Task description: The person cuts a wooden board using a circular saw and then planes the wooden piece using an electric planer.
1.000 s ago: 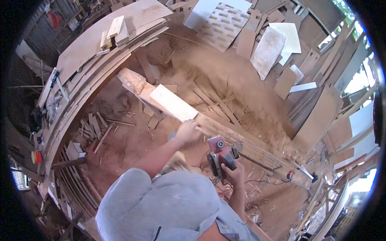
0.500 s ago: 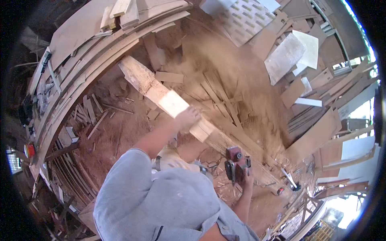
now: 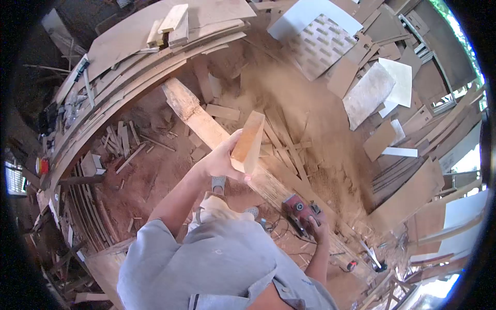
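Observation:
My left hand point(image 3: 221, 159) grips a short, thick wooden block point(image 3: 249, 142) and holds it tilted up above a long wooden beam point(image 3: 202, 124). The fingers wrap round the block's near end. In my right hand point(image 3: 317, 230) is a red electric planer point(image 3: 303, 212), turned partly on its side over the right part of the beam. Its underside is mostly hidden, so I cannot tell whether it touches the wood. The beam runs diagonally in front of me, its far left end rough and chipped.
Stacked boards point(image 3: 139, 77) curve along the left. Wood scraps and sawdust cover the floor. A patterned panel point(image 3: 323, 45) and a white sheet point(image 3: 369, 93) lie at the back right. A red and black tape measure point(image 3: 352, 265) sits near the beam's right end, with cords close by.
My left hand has lifted the wooden block off the beam and tilted it upright. The planer in my right hand has turned and moved slightly lower, nearer the beam.

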Demonstrator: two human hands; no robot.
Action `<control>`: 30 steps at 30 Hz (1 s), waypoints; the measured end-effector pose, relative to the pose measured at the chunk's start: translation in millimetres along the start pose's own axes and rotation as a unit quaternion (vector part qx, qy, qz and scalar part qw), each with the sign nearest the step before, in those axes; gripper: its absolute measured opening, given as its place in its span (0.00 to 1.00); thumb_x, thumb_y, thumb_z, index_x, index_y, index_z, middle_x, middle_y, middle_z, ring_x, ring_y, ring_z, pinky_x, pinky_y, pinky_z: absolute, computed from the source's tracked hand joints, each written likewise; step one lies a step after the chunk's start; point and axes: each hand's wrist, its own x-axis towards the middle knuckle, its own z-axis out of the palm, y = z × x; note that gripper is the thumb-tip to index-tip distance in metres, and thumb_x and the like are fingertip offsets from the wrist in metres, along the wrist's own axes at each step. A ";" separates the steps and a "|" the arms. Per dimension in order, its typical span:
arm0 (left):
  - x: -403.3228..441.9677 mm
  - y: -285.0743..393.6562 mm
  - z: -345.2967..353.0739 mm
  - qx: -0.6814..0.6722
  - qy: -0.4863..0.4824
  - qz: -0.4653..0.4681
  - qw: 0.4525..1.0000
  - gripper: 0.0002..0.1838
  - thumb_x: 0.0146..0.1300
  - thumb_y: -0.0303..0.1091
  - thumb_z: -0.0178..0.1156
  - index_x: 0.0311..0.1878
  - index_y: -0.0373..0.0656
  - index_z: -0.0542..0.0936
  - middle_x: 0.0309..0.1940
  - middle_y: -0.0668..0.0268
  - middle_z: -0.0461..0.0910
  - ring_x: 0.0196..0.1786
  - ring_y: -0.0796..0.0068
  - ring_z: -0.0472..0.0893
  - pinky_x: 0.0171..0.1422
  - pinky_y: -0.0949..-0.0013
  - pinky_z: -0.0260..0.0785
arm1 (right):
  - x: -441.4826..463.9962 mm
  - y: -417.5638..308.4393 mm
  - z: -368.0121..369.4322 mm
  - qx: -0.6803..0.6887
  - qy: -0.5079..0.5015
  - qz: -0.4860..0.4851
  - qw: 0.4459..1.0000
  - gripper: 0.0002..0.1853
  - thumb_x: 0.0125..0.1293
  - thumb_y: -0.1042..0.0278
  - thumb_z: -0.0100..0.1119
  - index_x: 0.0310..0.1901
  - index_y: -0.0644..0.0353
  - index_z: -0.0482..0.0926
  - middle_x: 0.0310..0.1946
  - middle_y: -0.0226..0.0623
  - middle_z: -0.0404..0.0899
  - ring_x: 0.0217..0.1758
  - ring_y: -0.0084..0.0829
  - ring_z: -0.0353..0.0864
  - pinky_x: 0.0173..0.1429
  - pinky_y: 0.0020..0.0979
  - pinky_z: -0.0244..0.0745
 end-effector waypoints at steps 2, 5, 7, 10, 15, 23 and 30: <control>-6.8 15.8 16.6 0.038 -0.006 0.023 0.999 0.70 0.42 0.41 0.93 0.86 0.41 0.60 0.78 0.60 0.71 0.84 0.64 0.68 0.89 0.56 0.58 | -5.0 -17.2 -16.1 0.001 -0.030 0.033 0.999 0.33 0.72 0.32 0.66 0.52 0.60 0.94 0.39 0.53 0.93 0.46 0.45 0.94 0.55 0.45 0.83; -7.3 18.2 47.6 0.106 -0.020 0.087 0.990 0.69 0.41 0.40 0.93 0.86 0.41 0.61 0.79 0.59 0.71 0.84 0.62 0.68 0.89 0.56 0.59 | -6.1 9.5 -23.7 -0.018 -0.036 -0.013 0.999 0.33 0.72 0.32 0.65 0.54 0.59 0.94 0.41 0.52 0.93 0.48 0.45 0.93 0.56 0.44 0.83; -3.5 7.5 62.0 0.151 -0.039 0.079 0.985 0.68 0.39 0.38 0.92 0.85 0.43 0.62 0.79 0.58 0.70 0.84 0.58 0.69 0.88 0.55 0.61 | 4.0 30.8 -20.3 -0.005 -0.037 -0.085 0.996 0.33 0.72 0.33 0.65 0.55 0.61 0.93 0.41 0.50 0.92 0.47 0.44 0.91 0.56 0.43 0.82; 7.4 -36.6 88.1 0.357 -0.050 0.072 0.930 0.67 0.36 0.37 0.90 0.84 0.45 0.64 0.79 0.54 0.70 0.82 0.49 0.69 0.88 0.52 0.63 | 14.3 50.5 -17.2 0.051 -0.107 -0.106 0.987 0.33 0.72 0.37 0.65 0.55 0.64 0.91 0.37 0.42 0.89 0.43 0.38 0.87 0.54 0.41 0.81; 29.3 -221.6 132.7 0.599 -0.112 0.019 0.793 0.60 0.44 0.42 0.86 0.83 0.47 0.66 0.80 0.51 0.69 0.82 0.45 0.69 0.90 0.45 0.58 | 2.0 22.7 -39.7 0.097 -0.167 0.058 0.979 0.30 0.72 0.40 0.67 0.54 0.66 0.91 0.36 0.39 0.88 0.40 0.32 0.83 0.51 0.40 0.80; -6.8 -261.4 141.7 0.645 -0.071 -0.006 0.761 0.62 0.55 0.52 0.82 0.88 0.46 0.58 0.87 0.44 0.55 0.89 0.38 0.54 0.93 0.34 0.43 | -50.3 -5.5 -85.0 0.066 -0.081 -0.012 0.994 0.30 0.62 0.43 0.78 0.51 0.65 0.92 0.37 0.40 0.91 0.38 0.31 0.85 0.48 0.39 0.80; -66.7 -332.4 51.1 0.253 0.415 -0.102 0.868 0.44 0.73 0.38 0.73 0.85 0.37 0.63 0.81 0.45 0.67 0.81 0.49 0.71 0.84 0.44 0.65 | -37.9 -29.4 -73.1 -0.030 -0.130 -0.012 0.991 0.36 0.55 0.33 0.84 0.51 0.60 0.92 0.41 0.49 0.92 0.47 0.50 0.92 0.55 0.47 0.84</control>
